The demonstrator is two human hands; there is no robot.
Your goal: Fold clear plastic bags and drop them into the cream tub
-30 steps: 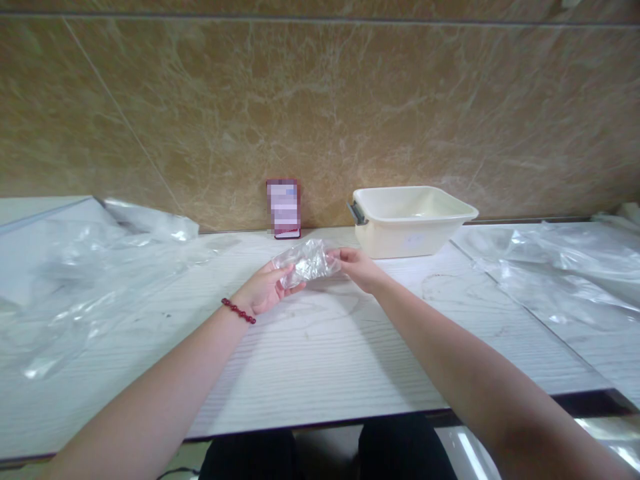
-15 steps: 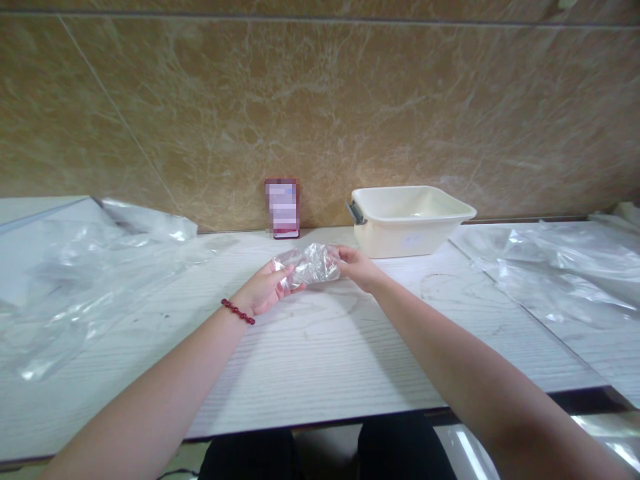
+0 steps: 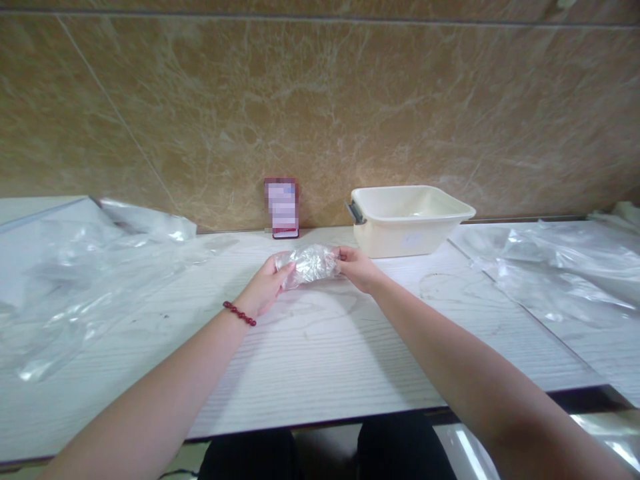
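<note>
A single head-worn camera looks forward and slightly down over the white table (image 3: 320, 360), facing the marble wall (image 3: 320, 100) squarely. It sits close, so both forearms enter from the bottom edge.

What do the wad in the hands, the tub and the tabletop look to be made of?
Wad: thin clear plastic film, glossy; it is see-through, crinkled, with bright glints. Both the left hand and right hand grip it.
Tub: likely moulded plastic, cream, smooth semi-gloss, with a rounded rim and a grey handle.
Tabletop: white with a printed-looking wood grain, matte; probably laminate, though painted wood is possible.
</note>
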